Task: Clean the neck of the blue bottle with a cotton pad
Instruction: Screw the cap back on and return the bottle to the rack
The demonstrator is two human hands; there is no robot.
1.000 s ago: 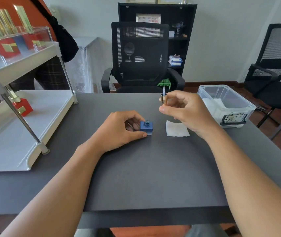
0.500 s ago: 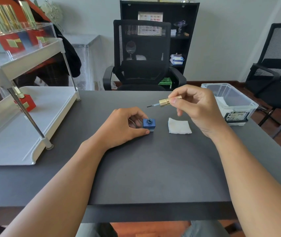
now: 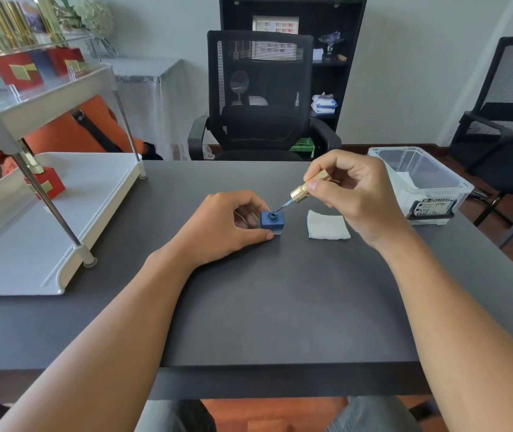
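A small square blue bottle (image 3: 272, 220) stands open on the dark table (image 3: 280, 307), its round neck facing up. My left hand (image 3: 227, 226) grips the bottle from the left, thumb and fingers around its sides. My right hand (image 3: 355, 198) holds the gold cap (image 3: 306, 189) with its thin brush tilted down to the left; the brush tip touches the bottle's neck opening. A white square cotton pad (image 3: 326, 224) lies flat on the table just right of the bottle, under my right hand, untouched.
A clear plastic box (image 3: 420, 182) sits at the table's right edge. A white two-tier rack (image 3: 46, 213) with red and gold boxes fills the left. A black office chair (image 3: 261, 98) faces the far side; a second chair (image 3: 510, 120) stands at the right.
My right hand turned the cap from brush-up to brush-down and lowered it leftward until the tip reached the bottle's neck. My left hand kept hold of the bottle.
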